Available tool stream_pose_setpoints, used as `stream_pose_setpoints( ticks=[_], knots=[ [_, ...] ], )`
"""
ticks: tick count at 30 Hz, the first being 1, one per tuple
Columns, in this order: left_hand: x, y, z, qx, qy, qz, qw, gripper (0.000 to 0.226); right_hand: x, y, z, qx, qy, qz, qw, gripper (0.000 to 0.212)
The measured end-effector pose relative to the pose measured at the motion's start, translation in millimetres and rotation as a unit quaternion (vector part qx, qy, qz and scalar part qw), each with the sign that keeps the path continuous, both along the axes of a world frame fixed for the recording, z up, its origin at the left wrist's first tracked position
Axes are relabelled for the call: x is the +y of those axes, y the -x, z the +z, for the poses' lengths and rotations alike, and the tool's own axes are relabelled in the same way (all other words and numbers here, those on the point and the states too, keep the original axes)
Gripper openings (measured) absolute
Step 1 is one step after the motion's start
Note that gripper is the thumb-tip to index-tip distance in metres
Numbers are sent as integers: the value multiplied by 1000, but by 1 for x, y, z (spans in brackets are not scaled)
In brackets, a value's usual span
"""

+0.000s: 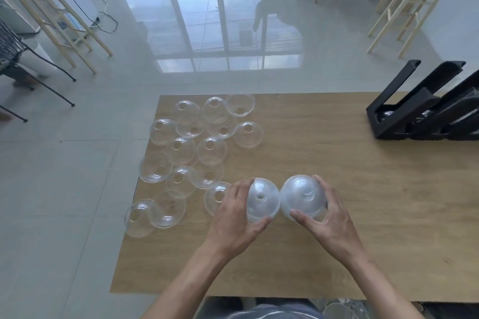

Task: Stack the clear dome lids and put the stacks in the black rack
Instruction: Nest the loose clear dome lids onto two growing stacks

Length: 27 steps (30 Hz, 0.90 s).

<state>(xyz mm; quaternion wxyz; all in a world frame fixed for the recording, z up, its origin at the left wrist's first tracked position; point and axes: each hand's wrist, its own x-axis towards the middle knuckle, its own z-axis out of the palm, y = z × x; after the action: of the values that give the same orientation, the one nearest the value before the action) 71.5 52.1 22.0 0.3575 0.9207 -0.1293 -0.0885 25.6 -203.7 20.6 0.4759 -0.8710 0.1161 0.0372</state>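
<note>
My left hand (237, 211) grips a stack of clear dome lids (263, 201) near the middle front of the wooden table (337, 215). Beside it my right hand (328, 211) grips a second stack of dome lids (302, 195), cloudier and thicker looking. The two stacks touch side by side. Several loose clear dome lids (197, 153) lie scattered over the table's left part, some dome up, some rim up. The black rack (425, 109) stands at the table's far right with slanted slots; something clear shows inside it.
One loose lid (138, 216) hangs over the table's left edge. Beyond the table lies a shiny tiled floor with wooden stools (64, 21) at left and right and a black wire chair (15, 59) at far left.
</note>
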Motion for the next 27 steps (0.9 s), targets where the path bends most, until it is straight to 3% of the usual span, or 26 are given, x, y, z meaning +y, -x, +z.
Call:
stream_pose_setpoints(
  ticks=[11, 21, 24, 27],
  knots=[
    [77, 77, 7, 32, 9, -15, 999, 95, 41, 38, -8, 12, 33, 96, 995, 108],
    [159, 72, 23, 63, 22, 25, 997, 90, 108, 43, 4, 16, 7, 136, 991, 115],
    [178, 61, 21, 26, 13, 72, 997, 61, 106, 23, 23, 10, -6, 89, 996, 88],
    [195, 40, 9, -28, -68, 98, 992, 40, 108, -20, 35, -20, 3, 66, 998, 56]
  ],
)
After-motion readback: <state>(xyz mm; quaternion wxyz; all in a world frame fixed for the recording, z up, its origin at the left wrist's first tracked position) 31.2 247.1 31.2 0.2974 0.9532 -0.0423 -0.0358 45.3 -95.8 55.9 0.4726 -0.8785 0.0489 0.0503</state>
